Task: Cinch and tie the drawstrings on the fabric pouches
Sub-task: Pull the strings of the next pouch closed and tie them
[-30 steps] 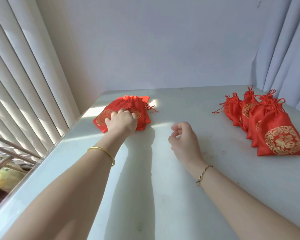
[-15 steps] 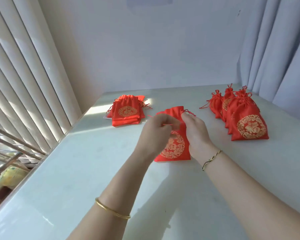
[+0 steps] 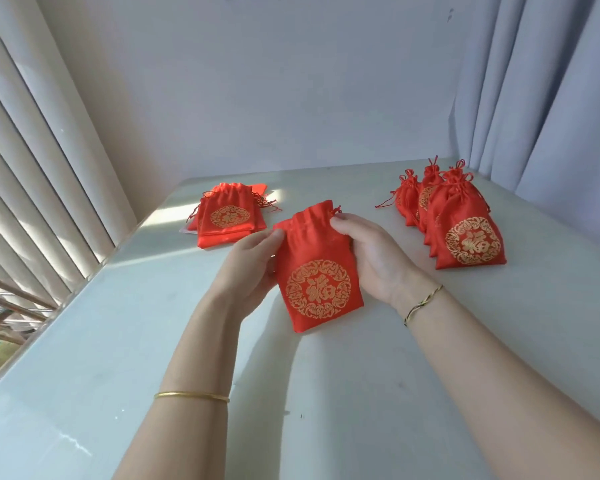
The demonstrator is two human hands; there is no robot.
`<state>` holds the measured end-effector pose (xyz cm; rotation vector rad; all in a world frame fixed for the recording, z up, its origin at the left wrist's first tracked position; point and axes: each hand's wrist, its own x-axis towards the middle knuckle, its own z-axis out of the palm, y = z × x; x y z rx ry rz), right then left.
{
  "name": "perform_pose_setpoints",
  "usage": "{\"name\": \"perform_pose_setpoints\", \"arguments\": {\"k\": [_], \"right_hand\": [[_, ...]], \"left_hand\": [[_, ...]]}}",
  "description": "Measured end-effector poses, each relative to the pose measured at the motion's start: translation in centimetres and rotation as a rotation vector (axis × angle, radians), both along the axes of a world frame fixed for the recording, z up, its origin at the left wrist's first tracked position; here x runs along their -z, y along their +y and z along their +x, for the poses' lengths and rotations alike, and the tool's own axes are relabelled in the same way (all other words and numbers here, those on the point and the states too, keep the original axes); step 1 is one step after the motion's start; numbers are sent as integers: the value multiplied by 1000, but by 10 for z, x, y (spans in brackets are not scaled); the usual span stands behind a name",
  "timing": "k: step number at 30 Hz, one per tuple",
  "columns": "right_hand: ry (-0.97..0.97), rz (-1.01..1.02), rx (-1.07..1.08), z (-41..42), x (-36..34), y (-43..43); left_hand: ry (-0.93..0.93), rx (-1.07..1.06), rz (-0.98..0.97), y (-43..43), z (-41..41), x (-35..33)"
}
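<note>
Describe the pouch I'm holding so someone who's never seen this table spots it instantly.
On the pale table, look between the flat stack at back left and the row of tied pouches at right. The pouch is there, gripped at both sides by the left hand and right hand. It alone is held apart; the others sit in groups.

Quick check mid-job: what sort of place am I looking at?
Probably a window corner of a home or small workroom: pale table against a plain wall, vertical blinds on the left, curtains on the right.
</note>
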<state>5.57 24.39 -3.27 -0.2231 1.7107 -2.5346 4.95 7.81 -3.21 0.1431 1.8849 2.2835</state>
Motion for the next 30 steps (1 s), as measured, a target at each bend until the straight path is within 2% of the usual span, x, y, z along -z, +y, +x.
{"name": "perform_pose_setpoints", "arguments": {"k": [3,8,16,22,30], "right_hand": [[9,70,24,-1,3,0],[16,67,142,-2,3,8],[-116,-33,179,-1,-3,13],[-114,-96,235,0,-7,19],[-98,-240,349,2,-13,27]], "left_hand": [[-2,0,23,-5,-2,0],[44,-46,-37,-10,-2,-2],[110,-24,-116,-10,3,-9],[143,-13,-194,-9,5,-14],[222,-135,-364,-19,3,-17]]}}
